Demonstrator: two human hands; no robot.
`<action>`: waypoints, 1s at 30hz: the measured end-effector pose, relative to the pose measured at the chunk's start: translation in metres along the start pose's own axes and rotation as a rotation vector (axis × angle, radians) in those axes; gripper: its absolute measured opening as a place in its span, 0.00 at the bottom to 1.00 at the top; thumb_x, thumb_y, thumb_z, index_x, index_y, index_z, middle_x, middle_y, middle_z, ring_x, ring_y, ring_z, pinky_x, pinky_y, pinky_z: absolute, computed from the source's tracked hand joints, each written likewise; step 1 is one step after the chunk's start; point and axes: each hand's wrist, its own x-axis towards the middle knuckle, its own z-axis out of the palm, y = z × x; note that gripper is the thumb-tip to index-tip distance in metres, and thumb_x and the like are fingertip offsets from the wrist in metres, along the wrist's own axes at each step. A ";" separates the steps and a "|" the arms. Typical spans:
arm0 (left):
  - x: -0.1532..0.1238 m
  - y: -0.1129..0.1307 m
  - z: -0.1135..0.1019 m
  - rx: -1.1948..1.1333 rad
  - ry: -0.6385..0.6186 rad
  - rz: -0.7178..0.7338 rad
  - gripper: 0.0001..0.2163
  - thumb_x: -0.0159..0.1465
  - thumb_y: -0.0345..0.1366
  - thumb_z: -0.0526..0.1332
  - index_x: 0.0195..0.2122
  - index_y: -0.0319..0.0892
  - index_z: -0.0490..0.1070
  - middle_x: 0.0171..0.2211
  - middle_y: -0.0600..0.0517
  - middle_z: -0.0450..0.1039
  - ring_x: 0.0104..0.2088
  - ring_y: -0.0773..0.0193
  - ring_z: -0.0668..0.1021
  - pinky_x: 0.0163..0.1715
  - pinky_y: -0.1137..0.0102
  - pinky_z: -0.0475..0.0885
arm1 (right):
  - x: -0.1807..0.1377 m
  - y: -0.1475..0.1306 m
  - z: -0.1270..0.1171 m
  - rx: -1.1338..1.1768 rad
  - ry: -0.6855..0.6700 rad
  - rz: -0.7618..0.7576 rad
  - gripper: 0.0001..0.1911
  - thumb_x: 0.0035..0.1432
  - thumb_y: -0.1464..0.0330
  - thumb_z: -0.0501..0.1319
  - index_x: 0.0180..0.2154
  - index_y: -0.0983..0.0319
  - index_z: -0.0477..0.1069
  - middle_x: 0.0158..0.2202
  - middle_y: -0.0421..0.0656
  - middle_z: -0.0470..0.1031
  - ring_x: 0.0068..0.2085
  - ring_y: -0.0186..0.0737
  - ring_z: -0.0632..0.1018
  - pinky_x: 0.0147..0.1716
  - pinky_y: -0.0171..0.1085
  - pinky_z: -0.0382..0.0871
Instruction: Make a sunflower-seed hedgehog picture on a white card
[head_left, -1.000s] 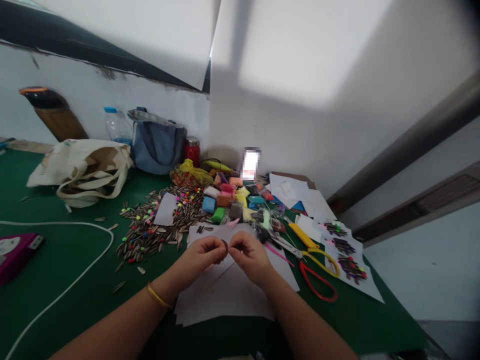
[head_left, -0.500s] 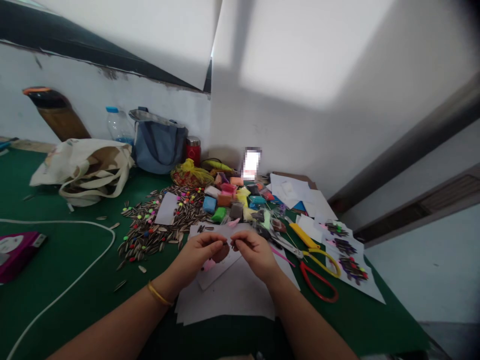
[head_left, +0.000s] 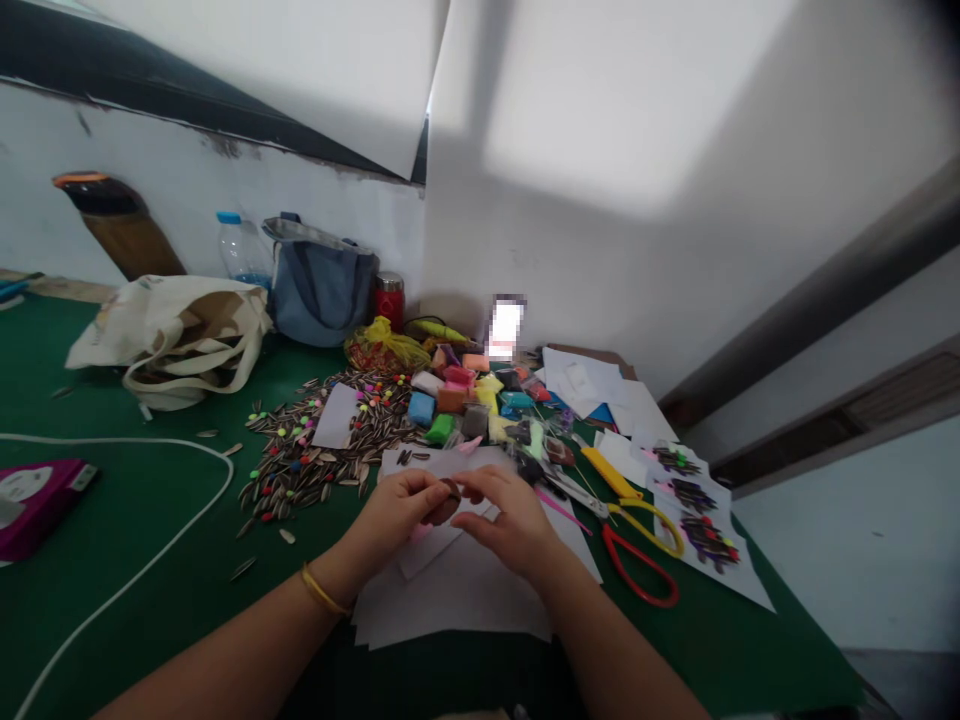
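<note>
Both my hands meet over a stack of white paper sheets [head_left: 465,590] on the green table [head_left: 112,540]. My left hand [head_left: 401,510] is closed in a pinch, and my right hand [head_left: 506,515] pinches toward it. Between their fingertips sits a small dark brown piece [head_left: 448,490], too small to name. A pink bit [head_left: 420,532] lies on the paper just under my left hand. A pile of sunflower seeds [head_left: 315,455] mixed with coloured beads spreads to the left of the paper.
Coloured clay blocks [head_left: 450,400] sit behind the paper. Yellow scissors [head_left: 637,505] and red scissors [head_left: 641,570] lie to the right, beside sheets with seed figures [head_left: 694,500]. A canvas bag [head_left: 176,335], blue bag [head_left: 319,290], white cable [head_left: 150,560] and pink box [head_left: 37,495] stand left.
My hands moved apart slightly half a second ago, showing a brown piece and a pink bit, then closed together again around the dark piece. The view shifted a little.
</note>
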 end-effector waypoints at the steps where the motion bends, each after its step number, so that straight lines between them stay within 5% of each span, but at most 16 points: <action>1: 0.000 -0.001 0.000 0.018 -0.014 -0.009 0.16 0.55 0.49 0.66 0.25 0.39 0.72 0.19 0.55 0.68 0.20 0.69 0.66 0.19 0.74 0.59 | 0.000 -0.004 0.005 0.029 0.015 -0.032 0.15 0.60 0.60 0.65 0.49 0.56 0.75 0.39 0.44 0.77 0.40 0.42 0.76 0.41 0.39 0.68; 3: 0.001 -0.003 -0.001 0.056 -0.034 -0.006 0.17 0.54 0.50 0.67 0.25 0.39 0.73 0.18 0.56 0.66 0.20 0.70 0.66 0.19 0.75 0.59 | 0.001 -0.009 0.011 0.037 0.065 -0.062 0.07 0.64 0.64 0.61 0.42 0.56 0.77 0.36 0.43 0.78 0.38 0.41 0.76 0.40 0.38 0.68; 19: -0.004 0.003 0.002 0.088 -0.129 0.055 0.14 0.57 0.46 0.66 0.26 0.40 0.70 0.22 0.57 0.64 0.23 0.71 0.64 0.23 0.75 0.58 | 0.000 -0.002 0.014 0.012 0.144 -0.055 0.05 0.52 0.74 0.59 0.29 0.59 0.69 0.28 0.40 0.71 0.31 0.37 0.72 0.32 0.36 0.64; 25: 0.001 0.006 -0.007 0.023 0.031 0.115 0.14 0.59 0.47 0.65 0.28 0.41 0.69 0.22 0.55 0.69 0.24 0.67 0.70 0.26 0.72 0.67 | 0.000 0.021 -0.008 0.017 0.394 0.094 0.06 0.57 0.71 0.58 0.28 0.59 0.71 0.27 0.40 0.70 0.30 0.37 0.71 0.31 0.36 0.65; 30: 0.018 -0.001 -0.030 0.247 0.331 0.240 0.13 0.56 0.45 0.67 0.35 0.41 0.77 0.33 0.50 0.77 0.35 0.60 0.76 0.35 0.69 0.70 | -0.002 0.044 -0.020 -0.034 0.410 0.122 0.07 0.62 0.66 0.59 0.35 0.58 0.76 0.35 0.44 0.76 0.38 0.43 0.75 0.40 0.41 0.69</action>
